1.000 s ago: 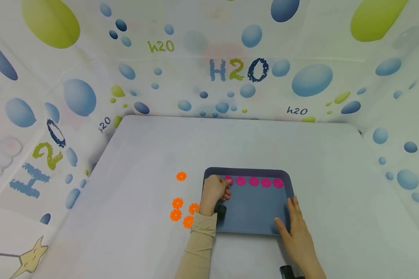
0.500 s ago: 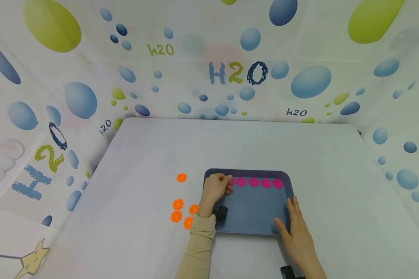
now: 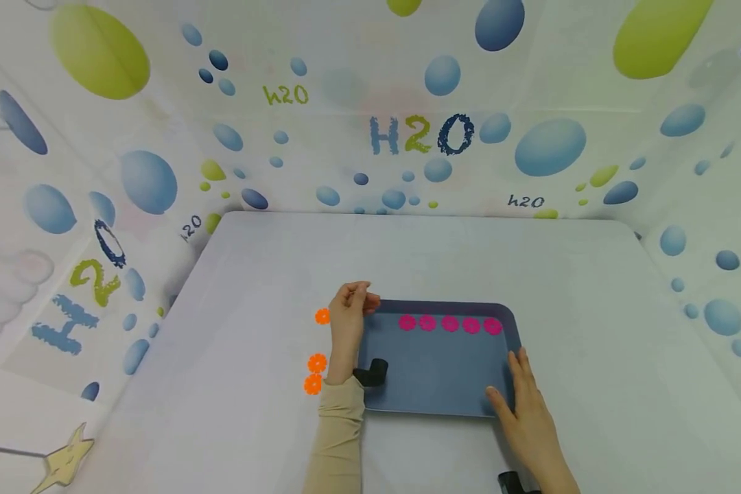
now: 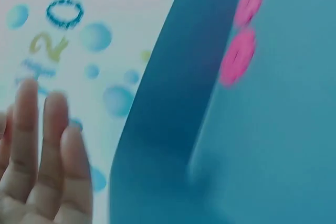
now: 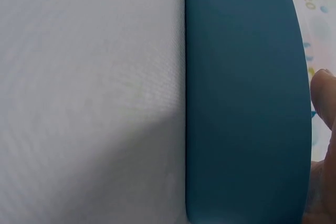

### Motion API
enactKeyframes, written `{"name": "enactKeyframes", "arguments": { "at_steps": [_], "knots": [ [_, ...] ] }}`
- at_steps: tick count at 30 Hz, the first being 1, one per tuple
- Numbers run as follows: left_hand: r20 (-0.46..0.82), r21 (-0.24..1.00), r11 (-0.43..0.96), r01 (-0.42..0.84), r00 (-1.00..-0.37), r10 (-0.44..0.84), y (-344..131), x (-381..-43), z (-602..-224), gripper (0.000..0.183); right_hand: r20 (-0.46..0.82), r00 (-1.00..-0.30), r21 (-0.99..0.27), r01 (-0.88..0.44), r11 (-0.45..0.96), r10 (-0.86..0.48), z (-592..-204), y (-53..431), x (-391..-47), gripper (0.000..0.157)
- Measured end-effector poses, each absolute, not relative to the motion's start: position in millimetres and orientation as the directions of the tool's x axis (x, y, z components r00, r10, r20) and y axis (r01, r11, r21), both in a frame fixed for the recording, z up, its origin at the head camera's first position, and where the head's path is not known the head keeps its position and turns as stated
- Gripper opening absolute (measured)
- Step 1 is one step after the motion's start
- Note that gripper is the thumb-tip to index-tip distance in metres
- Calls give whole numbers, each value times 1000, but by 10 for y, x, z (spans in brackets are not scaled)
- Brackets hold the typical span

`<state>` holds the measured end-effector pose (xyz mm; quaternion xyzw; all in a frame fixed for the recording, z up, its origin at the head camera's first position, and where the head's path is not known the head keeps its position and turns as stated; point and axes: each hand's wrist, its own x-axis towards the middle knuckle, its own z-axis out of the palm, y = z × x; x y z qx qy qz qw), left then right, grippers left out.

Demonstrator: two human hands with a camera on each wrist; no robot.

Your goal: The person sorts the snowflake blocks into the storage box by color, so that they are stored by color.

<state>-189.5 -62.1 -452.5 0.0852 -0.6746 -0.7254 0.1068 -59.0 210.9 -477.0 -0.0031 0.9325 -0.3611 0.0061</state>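
A blue-grey baking tray point(image 3: 438, 384) lies on the white table, with several flat pink discs point(image 3: 449, 323) in a row along its far side. Over the tray's far left corner is my left hand point(image 3: 350, 315), fingers loosely bent. In the left wrist view nothing shows in its fingers point(image 4: 26, 135), and the nearest pink disc point(image 4: 239, 56) lies inside the tray wall point(image 4: 163, 87). My right hand point(image 3: 527, 405) rests against the tray's right side, fingers straight along the rim and thumb over the near edge. The right wrist view shows the tray's outer wall point(image 5: 247, 98) beside its fingers.
Left of the tray lie loose orange discs shaped like citrus slices point(image 3: 313, 384); one point(image 3: 322, 316) is close beside my left hand, and my left sleeve point(image 3: 339, 432) passes near the others. The black camera point(image 3: 377, 371) on my left wrist overlaps the tray's left edge.
My left hand has drawn back left from the row, uncovering the leftmost pink disc, and is now over the corner near the far orange disc. The right hand stays put.
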Motion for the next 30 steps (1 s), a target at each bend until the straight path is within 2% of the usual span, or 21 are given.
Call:
{"name": "enactKeyframes", "arguments": {
  "at_steps": [4, 10, 15, 19, 30],
  "knots": [
    [25, 994, -84, 67, -904, -427, -846, -1880, -4517, 23, -1, -1000, -670, -7, 742, -10, -4775, 2118, -591, 76],
    [-61, 997, -72, -27, -841, -537, -1136, -1857, -4542, 20, 3, -1000, -668, -19, 744, -23, -4759, 2115, -602, 76],
    [-136, 979, 53, -197, -822, -553, -1290, -1814, -4628, 23, 10, -1000, -670, -23, 742, -22, -4776, 2100, -593, 76],
    [-190, 932, 169, -320, -829, -525, -1317, -1787, -4712, 29, 15, -1000, -672, -23, 740, -18, -4785, 2105, -592, 75],
    [-143, 826, 407, -390, -843, -518, -1231, -1819, -4742, 51, 4, -1000, -665, -4, 746, -2, -4791, 2103, -602, 75]
  ]
}}
